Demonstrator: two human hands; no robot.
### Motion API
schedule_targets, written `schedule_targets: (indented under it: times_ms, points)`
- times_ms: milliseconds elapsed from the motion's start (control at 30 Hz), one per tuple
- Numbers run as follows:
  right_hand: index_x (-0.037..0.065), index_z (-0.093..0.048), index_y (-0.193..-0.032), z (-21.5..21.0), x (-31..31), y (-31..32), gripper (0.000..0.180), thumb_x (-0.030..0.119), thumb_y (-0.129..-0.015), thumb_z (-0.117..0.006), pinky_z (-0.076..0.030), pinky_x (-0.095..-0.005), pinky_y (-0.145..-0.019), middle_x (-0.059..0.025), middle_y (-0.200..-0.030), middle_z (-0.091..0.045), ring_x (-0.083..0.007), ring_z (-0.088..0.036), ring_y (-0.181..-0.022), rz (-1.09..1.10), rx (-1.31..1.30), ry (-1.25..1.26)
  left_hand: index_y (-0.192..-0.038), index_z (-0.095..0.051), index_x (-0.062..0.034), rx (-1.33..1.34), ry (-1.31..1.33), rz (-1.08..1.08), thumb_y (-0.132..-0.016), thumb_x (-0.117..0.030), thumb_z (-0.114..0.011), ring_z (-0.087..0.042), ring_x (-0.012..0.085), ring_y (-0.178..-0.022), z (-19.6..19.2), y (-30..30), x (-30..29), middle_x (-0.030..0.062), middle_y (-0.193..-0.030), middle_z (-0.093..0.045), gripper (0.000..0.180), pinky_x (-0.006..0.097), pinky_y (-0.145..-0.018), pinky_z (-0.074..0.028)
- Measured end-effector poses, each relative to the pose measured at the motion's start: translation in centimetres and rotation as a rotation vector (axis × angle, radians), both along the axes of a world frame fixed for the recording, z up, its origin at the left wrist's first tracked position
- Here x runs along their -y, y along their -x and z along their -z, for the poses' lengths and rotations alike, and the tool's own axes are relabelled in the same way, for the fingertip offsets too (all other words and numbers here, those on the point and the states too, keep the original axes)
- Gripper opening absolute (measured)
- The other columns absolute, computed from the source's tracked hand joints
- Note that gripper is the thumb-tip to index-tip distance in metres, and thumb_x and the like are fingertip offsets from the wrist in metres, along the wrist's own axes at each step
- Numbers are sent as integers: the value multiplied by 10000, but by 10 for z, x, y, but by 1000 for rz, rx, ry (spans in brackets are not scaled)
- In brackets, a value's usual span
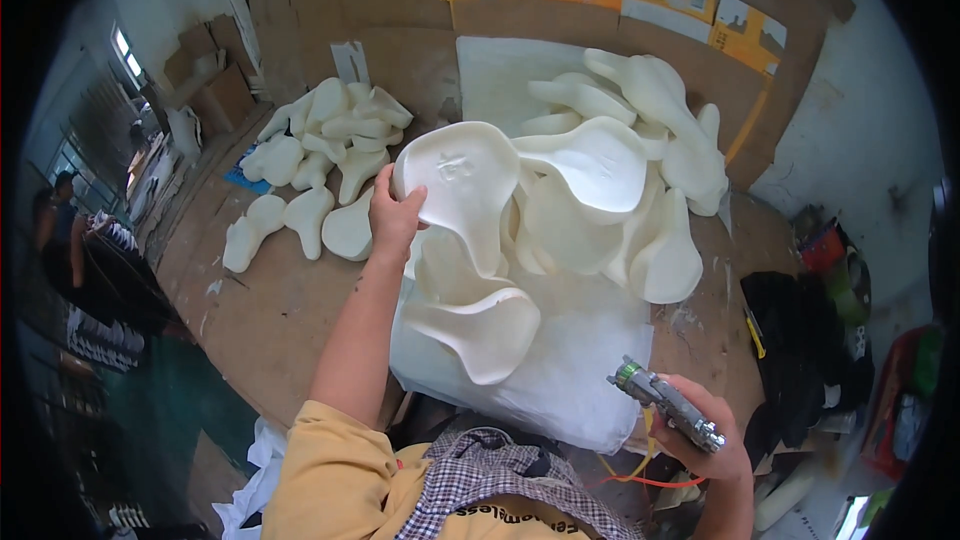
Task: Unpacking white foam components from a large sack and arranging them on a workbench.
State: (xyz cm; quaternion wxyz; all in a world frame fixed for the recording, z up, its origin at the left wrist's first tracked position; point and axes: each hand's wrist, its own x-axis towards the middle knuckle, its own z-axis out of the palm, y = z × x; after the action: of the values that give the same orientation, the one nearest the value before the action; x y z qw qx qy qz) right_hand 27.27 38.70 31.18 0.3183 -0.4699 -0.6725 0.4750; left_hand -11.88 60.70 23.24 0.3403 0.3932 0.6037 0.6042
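My left hand (396, 215) grips the left edge of a white foam bicycle saddle pad (478, 202), thumb on its hollow face. The pad is raised, its wide end up and its narrow nose pointing down. At the lower right, my right hand (722, 440) is closed around a metal spray gun (665, 402) that points up and to the left, apart from the pad. An orange hose (655, 483) shows beneath the gun. Close below the held pad lies another saddle pad (490, 338), hollow side up. Behind it, a hollow saddle pad (605, 168) rests on a heap.
White sheeting (590, 360) covers the middle of a cardboard-topped table (270, 330). More saddle pads (335, 125) are heaped at the back left. Cardboard (390, 25) walls the far side. Dark cloth (790, 350) lies at the right. Another person (60, 230) is at far left.
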Motion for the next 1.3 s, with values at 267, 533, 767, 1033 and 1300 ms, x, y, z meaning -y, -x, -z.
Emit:
schedule_targets:
  times_ms: [267, 533, 767, 1033, 1300]
  points:
    - [-43, -515, -1170, -12, 54, 16, 476, -3, -728, -686, -483, -266, -718, -112, -876, -635, -143, -613, -786, 224, -162, -260, -1297, -406, -68, 85, 76, 12, -762, -111, -643, -624, 213, -777, 34, 14, 26, 127, -1068, -568, 587, 305, -501, -550]
    - [-7, -452, -1261, 28, 86, 20, 569, -65, -710, -582, -469, -296, -765, -94, -909, -616, -168, -597, -822, 198, -149, -62, -1165, -459, -46, 617, -195, -312, -842, -313, -634, -578, 196, -640, 51, 71, 57, 73, -880, -591, 454, 307, -601, -502]
    - [20, -409, -1312, 56, 102, 32, 564, -20, -782, -598, -462, -291, -765, -79, -925, -599, -145, -566, -841, 191, -176, 53, -986, -528, -6, -222, 685, 379, -774, -412, -670, -617, 229, -635, 186, -33, 187, 133, -787, -623, 480, 324, -578, -498]
    - [19, -472, -1251, 43, 108, 23, 524, -15, -754, -634, -456, -260, -743, -68, -925, -616, -122, -572, -817, 162, 38, 149, -1103, -511, 0, -522, 199, 8, -782, -151, -612, -570, 295, -781, 223, -66, 173, 171, -897, -569, 369, 319, -670, -492]
    - [5, -532, -1183, 16, 91, 51, 455, -23, -742, -642, -464, -250, -680, -53, -854, -612, -115, -565, -723, 120, 111, -59, -962, -591, 16, -649, 93, 61, -778, -128, -584, -559, 301, -773, 220, -57, 160, 161, -877, -568, 234, 386, -665, -466]
